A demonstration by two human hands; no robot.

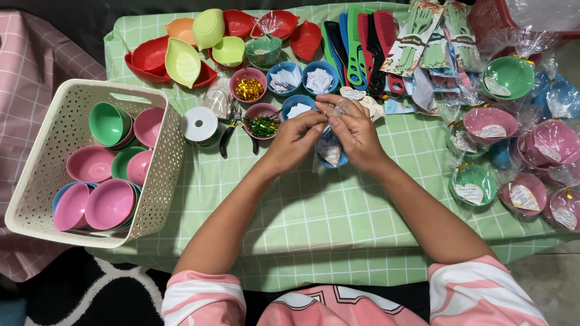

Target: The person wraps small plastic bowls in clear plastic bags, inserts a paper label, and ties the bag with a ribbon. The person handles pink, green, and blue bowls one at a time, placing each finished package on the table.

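Observation:
My left hand (294,140) and my right hand (353,130) meet over the middle of the green checked tablecloth (314,211). Together they pinch the gathered top of a clear plastic wrap around a small blue bowl (331,152), which holds a pale card. The bowl rests on the cloth just under my fingers. Behind my hands stand small bowls of gold twist ties (248,89), green twist ties (262,125) and white paper tags (285,79).
A cream perforated basket (158,181) at the left holds pink, green and blue bowls. Wrapped bowls (490,124) crowd the right side. Combs (361,42), packed green cutlery (423,36), leaf-shaped dishes (181,60), a ribbon spool (199,124) and pliers (229,136) lie at the back.

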